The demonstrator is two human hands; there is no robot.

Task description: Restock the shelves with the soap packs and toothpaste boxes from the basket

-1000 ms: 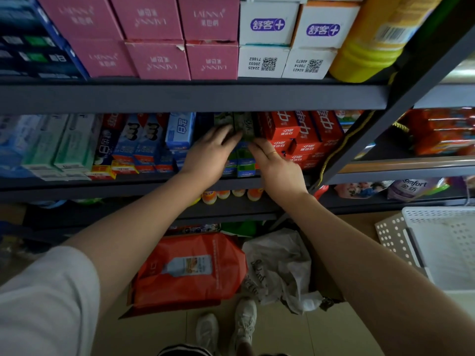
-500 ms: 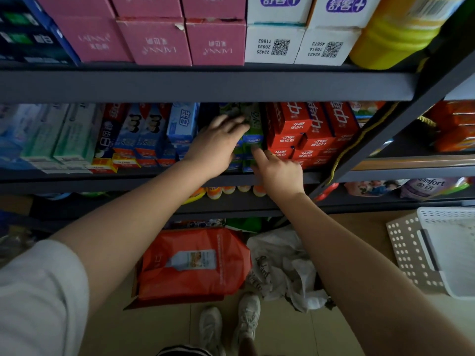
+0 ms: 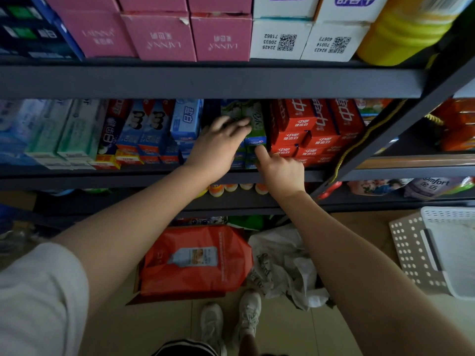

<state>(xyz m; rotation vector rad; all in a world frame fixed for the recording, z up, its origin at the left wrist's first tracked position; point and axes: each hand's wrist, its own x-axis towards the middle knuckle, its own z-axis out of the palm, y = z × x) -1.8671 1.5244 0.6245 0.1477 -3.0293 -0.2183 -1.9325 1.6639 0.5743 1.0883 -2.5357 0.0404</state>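
Head-camera view over a shop aisle: a person seats a green-and-white cardboard toothpaste box (image 3: 253, 116) on top of a stack of like boxes on the dark metal middle shelf (image 3: 154, 173). The left hand (image 3: 218, 147) lies flat on the box with fingers extended, pressing rather than gripping; whether the thumb hooks underneath cannot be told. Just below and right of that contact, the right hand (image 3: 281, 170) is mostly curled, its forefinger stretched out against the blue-and-green box ends (image 3: 254, 142) lower in the stack, holding nothing. Touching the stack on the far side of the right hand stand red cardboard toothpaste boxes (image 3: 308, 124); beyond the left hand stands a pale blue box (image 3: 186, 119). The white perforated plastic basket (image 3: 421, 253) sits on the floor, well apart to the right of both hands; its contents are not visible. The step in hand appears to be squaring the box flush with its neighbours; the next move likely calls for withdrawing both hands and reaching down right to the basket.
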